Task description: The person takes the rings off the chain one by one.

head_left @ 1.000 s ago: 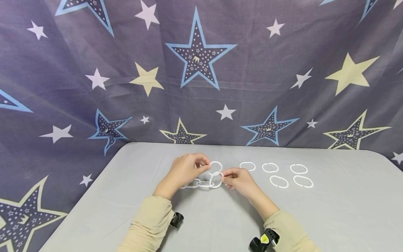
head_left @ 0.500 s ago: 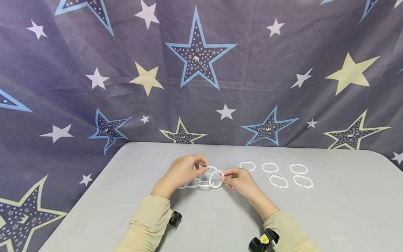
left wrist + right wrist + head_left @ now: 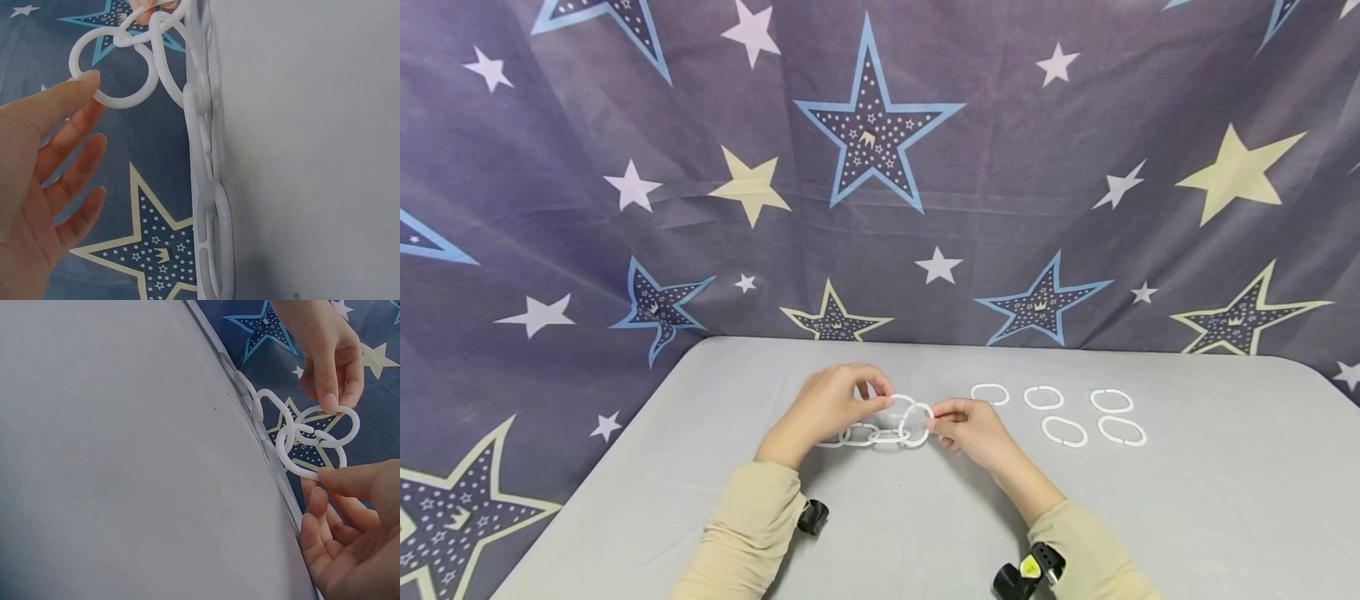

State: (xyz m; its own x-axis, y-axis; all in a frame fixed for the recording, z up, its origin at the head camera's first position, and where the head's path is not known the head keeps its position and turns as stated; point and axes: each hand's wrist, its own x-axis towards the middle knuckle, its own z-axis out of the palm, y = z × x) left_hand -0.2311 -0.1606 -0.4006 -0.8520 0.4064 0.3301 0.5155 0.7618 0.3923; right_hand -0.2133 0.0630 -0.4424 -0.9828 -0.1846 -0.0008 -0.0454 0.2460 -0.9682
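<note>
My left hand [image 3: 831, 404] pinches a white plastic chain link [image 3: 122, 102] between thumb and forefinger, its other fingers loosely bent. The thumb and forefinger of my right hand [image 3: 973, 433] pinch the end link [image 3: 300, 470] of a white chain [image 3: 859, 443]. The two held links cross through each other, raised over the table. In the right wrist view, a small gap shows in the right-hand link, close to where they cross. From the end link the chain trails leftward, low along the table, its far part hidden behind my left hand and wrist.
Several loose white links, among them a near right one [image 3: 1122, 443] and a far left one [image 3: 990, 386], lie right of my hands on the grey table [image 3: 880, 533]. A star-patterned cloth [image 3: 985, 150] hangs behind the table's far edge.
The left-hand link has dropped and moved left, from standing above the right-hand link to overlapping its upper part. My left hand has drifted slightly left; the right hand has barely moved.
</note>
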